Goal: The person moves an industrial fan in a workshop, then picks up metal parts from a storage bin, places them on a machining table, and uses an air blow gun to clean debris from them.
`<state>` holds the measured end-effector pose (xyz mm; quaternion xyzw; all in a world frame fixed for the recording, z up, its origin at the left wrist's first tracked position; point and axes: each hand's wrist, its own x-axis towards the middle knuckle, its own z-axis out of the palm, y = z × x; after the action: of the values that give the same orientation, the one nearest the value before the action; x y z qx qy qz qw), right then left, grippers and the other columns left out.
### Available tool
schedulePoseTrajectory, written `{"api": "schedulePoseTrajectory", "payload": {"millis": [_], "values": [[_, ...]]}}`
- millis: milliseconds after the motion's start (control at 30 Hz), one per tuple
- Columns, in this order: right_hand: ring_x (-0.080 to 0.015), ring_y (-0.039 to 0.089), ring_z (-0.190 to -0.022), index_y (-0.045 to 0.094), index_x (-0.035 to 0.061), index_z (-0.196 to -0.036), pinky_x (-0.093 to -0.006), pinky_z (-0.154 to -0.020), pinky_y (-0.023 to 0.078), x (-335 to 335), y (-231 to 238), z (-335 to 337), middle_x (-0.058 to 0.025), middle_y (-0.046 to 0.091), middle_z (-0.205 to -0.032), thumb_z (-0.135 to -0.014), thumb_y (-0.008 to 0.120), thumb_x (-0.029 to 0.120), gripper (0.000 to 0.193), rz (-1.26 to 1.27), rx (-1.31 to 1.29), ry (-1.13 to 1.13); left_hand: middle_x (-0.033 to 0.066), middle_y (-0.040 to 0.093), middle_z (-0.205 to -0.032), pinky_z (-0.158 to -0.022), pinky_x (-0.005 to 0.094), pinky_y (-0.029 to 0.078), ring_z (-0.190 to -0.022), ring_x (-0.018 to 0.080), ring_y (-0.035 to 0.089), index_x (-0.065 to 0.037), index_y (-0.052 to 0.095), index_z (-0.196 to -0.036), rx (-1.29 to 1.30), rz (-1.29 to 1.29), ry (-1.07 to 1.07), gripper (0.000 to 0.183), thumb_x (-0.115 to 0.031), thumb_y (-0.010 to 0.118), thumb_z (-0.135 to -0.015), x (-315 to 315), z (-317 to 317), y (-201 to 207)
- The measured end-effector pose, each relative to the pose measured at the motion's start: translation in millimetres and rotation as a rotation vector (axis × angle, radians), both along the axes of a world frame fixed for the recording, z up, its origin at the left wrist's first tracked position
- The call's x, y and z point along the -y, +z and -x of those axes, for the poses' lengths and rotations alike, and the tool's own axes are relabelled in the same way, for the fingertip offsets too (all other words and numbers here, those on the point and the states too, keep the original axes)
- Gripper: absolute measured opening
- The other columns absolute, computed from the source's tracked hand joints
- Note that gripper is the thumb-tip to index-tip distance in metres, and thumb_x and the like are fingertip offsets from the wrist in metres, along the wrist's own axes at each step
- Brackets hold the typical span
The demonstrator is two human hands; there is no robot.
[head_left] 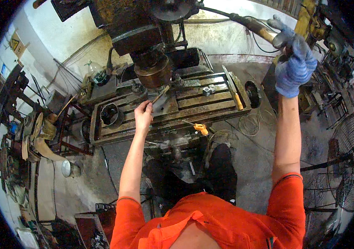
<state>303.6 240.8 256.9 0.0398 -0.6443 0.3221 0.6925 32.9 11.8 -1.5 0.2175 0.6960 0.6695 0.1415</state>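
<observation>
My bare left hand [143, 115] is closed on a thin brush [160, 95], its pale tip pointing up and right just below the machine's round spindle head [154, 74]. My right hand [295, 68], in a blue-grey knitted glove, is raised at the upper right and wrapped round the end of a metal lever handle [264, 31]. That lever runs left to the dark machine. Beneath the spindle lies a slotted machine table [193, 105], and a small square metal block [208, 90] sits on it. Farther right rests a file [233, 89] with a yellow handle.
A dark round bowl [110, 115] stands at the table's left end. An orange air gun [201, 128] hangs at the front edge. On the right are a coiled hose [249, 124] and a large fan [345, 162]. A clear plastic bottle [99, 74] stands behind on the left.
</observation>
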Motion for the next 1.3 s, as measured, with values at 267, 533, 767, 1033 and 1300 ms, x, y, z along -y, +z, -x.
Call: {"api": "schedulePoseTrajectory", "payload": {"millis": [267,533,767,1033,1300], "values": [[-0.0209,0.06,-0.077,0.06,-0.0015,-0.094,-0.028,-0.072,0.045,-68,69,-17,-0.0124,0.062,-0.085,-0.078,0.055,0.011,0.021,-0.882,-0.004,-0.653,0.0023,0.055,-0.068,-0.045,0.0245,0.037,-0.05,0.008,0.046,0.003,0.057,-0.103,-0.11,0.047,0.054,0.026,-0.015,0.054,-0.086,-15,4,1],[-0.0103,0.054,-0.07,0.061,-0.0009,-0.088,-0.0229,-0.059,0.043,-89,137,16,-0.0038,0.059,-0.076,-0.086,0.053,0.016,0.019,-0.625,0.008,-0.101,0.0133,0.064,-0.083,-0.065,0.0307,0.045,-0.072,0.0171,0.059,0.004,0.059,-0.099,-0.456,0.224,0.308,0.022,-0.012,0.052,-0.084,-4,32,-25],[-0.0324,0.06,-0.09,0.056,0.0006,-0.11,-0.0351,-0.081,0.046,-43,81,-17,-0.0198,0.06,-0.102,-0.073,0.049,-0.011,0.039,-0.807,0.022,-0.855,0.0167,0.064,-0.09,-0.073,0.029,0.047,-0.083,0.0186,0.062,0.003,0.059,-0.102,-0.563,0.26,0.241,0.025,-0.013,0.054,-0.084,45,21,13],[-0.0102,0.056,-0.076,0.066,0.002,-0.089,-0.0261,-0.068,0.046,-7,-282,-22,-0.003,0.064,-0.082,-0.073,0.068,0.018,0.023,0.557,0.813,0.168,0.0168,0.061,-0.084,-0.064,0.0429,0.048,-0.072,0.0333,0.06,-0.008,0.058,-0.102,-0.922,0.789,0.597,0.023,-0.021,0.051,-0.084,125,59,22],[-0.0134,0.053,-0.078,0.057,0.0048,-0.104,-0.0307,-0.067,0.043,2,-454,32,-0.0039,0.06,-0.089,-0.069,0.072,0.031,0.046,0.825,1.208,0.466,0.0158,0.061,-0.067,-0.057,0.0422,0.048,-0.064,0.032,0.061,-0.013,0.058,-0.105,-0.946,1.043,0.347,0.034,-0.036,0.054,-0.081,143,39,34]]}}
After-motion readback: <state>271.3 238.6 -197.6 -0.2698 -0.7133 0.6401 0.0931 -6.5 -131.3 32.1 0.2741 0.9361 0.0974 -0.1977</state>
